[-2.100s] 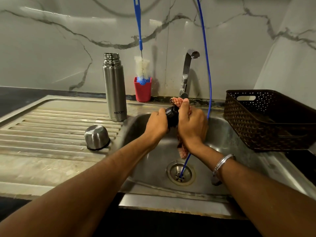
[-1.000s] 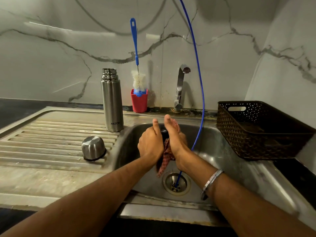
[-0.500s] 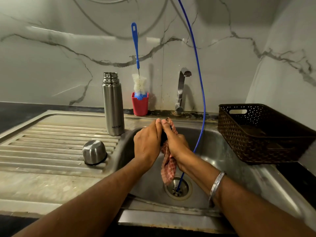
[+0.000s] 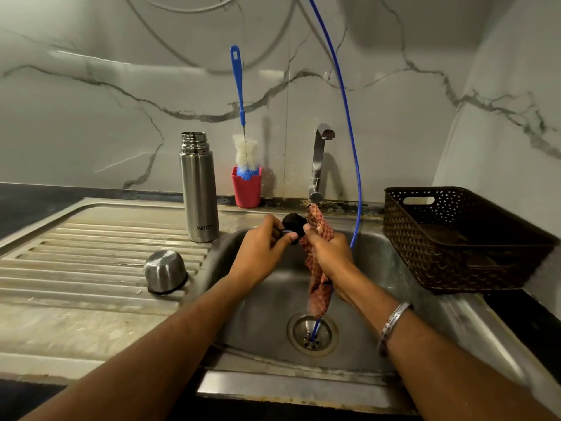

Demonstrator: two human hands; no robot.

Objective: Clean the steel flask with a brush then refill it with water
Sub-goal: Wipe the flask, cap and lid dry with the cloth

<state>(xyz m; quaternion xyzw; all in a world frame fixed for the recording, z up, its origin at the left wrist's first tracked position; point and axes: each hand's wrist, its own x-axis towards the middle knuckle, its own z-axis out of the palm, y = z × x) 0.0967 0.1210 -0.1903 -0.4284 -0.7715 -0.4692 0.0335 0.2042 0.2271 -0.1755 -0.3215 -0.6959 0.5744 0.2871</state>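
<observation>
- Left hand (image 4: 263, 247) has its grip pinched on the black stopper (image 4: 294, 226) over the sink (image 4: 394, 287).
- Right hand (image 4: 331, 253) has its grip clenched round the checked cloth (image 4: 318, 287).
- Steel flask (image 4: 198, 188) stands uncapped beside the brush (image 4: 243, 123).

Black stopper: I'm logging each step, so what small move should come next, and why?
Probably keep wiping the black stopper with the checked cloth: the left hand pinches it over the sink, and the right hand grips the cloth against it.
</observation>
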